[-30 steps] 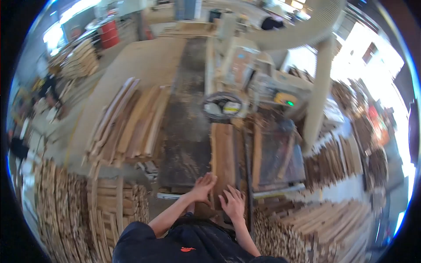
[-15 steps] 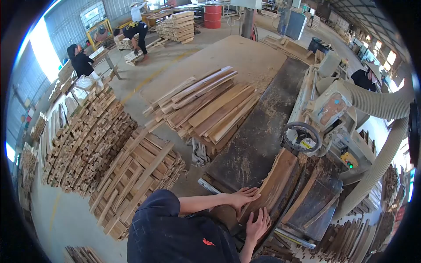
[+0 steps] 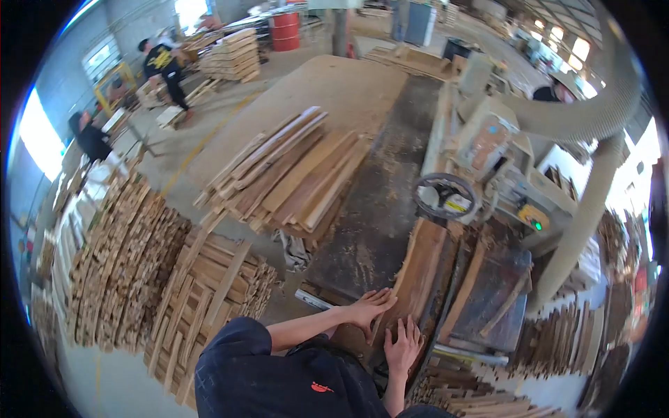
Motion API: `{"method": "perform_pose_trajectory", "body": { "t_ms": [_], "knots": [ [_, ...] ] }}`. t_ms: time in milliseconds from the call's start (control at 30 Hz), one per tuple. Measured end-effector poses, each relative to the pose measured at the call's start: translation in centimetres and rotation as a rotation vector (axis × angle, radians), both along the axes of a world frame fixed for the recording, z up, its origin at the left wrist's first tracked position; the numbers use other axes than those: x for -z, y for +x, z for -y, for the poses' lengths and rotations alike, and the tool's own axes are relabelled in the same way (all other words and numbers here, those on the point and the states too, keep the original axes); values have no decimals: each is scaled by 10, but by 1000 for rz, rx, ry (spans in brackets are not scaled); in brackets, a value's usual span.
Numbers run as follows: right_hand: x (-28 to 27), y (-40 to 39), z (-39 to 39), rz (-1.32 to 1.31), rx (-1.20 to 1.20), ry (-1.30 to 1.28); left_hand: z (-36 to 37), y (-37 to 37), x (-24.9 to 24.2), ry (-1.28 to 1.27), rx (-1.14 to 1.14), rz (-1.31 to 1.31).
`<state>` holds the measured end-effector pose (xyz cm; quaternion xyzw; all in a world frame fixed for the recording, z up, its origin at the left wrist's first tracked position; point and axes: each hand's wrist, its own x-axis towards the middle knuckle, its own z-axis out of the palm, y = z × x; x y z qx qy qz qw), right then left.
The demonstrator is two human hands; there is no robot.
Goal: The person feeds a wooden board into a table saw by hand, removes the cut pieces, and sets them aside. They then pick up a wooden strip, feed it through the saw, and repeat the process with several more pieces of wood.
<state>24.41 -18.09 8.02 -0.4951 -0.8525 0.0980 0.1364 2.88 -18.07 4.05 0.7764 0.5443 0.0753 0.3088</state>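
1. At the far left, a person in dark clothes (image 3: 90, 138) was near tall stacks of wood sticks (image 3: 118, 265); beyond, a person in a black shirt with a yellow print (image 3: 164, 73) stood near more piled wood.
2. Right of the tall stacks, a lower wood stack (image 3: 209, 299) had long slats across its top. A yellow line (image 3: 209, 136) ran along the grey floor, and a red drum (image 3: 284, 32) stood in the background.
3. A broad brown panel (image 3: 300, 87) held a loose pile of boards (image 3: 300, 171), fanned slightly, just left of the machine's dark table (image 3: 348, 237), which was dusted with shavings.
4. The left hand (image 3: 369, 310) was open, thumb spread wide from the fingers, resting at the left edge of the board's near end.
5. The board (image 3: 418, 268) lay lengthwise on the dark table, its far end by the handwheel (image 3: 444, 198) of the machine (image 3: 488, 139).
6. The right hand (image 3: 403, 346) lay open on the board's near end, fingers slightly parted, pressed down rather than wrapped round it.
7. Right of the board, a narrow strip (image 3: 465, 289) lay on the table's other side. A green light shone on the control box (image 3: 533, 217), and a ribbed hose (image 3: 578, 111) curved down beyond it.
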Motion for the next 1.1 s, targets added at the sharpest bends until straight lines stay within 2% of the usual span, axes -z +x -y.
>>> {"method": "perform_pose_trajectory", "body": {
  "t_ms": [67,133,200,267,333,400,1000,1100],
  "knots": [
    [-5,1,2,-41,74,-1,-1,-1,1,-12,-33,2],
    [-8,1,0,-28,5,-7,-3,-2,6,11,24,-15],
    [-7,3,0,-34,68,20,-2,-2,-2,-40,-23,-46],
    [-9,3,1,-84,15,17,-1,-3,13,-8,24,-69],
    [-10,2,0,-87,47,19,-2,-4,16,38,-53,14],
    [-12,2,0,-122,30,14,-3,-4,14,25,-36,-7],
    [-12,2,1,-106,29,12,-2,-5,20,54,-42,0],
    [-10,2,1,-105,37,0,-1,-4,8,33,-48,0]
  ]
}}
